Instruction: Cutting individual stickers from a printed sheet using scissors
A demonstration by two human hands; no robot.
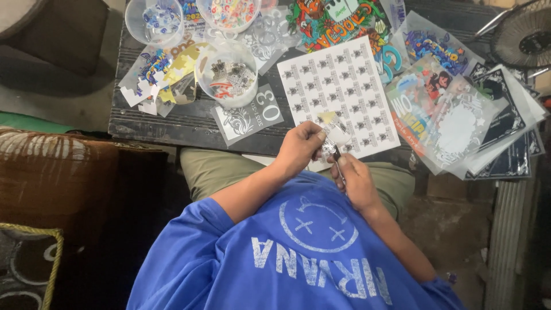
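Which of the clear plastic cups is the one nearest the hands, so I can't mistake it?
On the dark table, left of the white sticker sheet, stand three clear cups. It is the lowest cup, holding small black-and-white cutouts, not coloured ones.

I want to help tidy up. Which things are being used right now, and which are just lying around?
In use:
left hand
right hand
small sticker piece
cutting tool
white sticker sheet

Lying about:
plastic tubs
colourful sticker packs
fan
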